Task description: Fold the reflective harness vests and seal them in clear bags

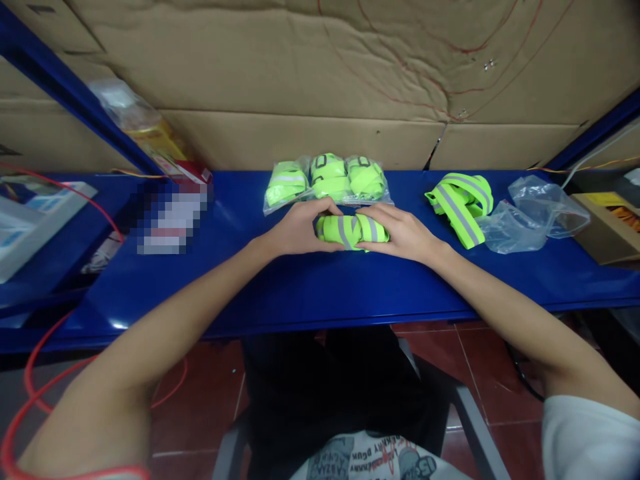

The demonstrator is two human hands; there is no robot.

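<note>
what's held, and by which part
A rolled neon-yellow fabric bundle with grey stripes, its left end in the left hand, right end in the right hand.

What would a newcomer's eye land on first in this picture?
The bright yellow-green rolled strap, held between the left hand and the right hand. Just behind it, bagged bundles of the same colour sit along the back of the blue table. To the right lies a loose strap, next to crumpled clear plastic.
</note>
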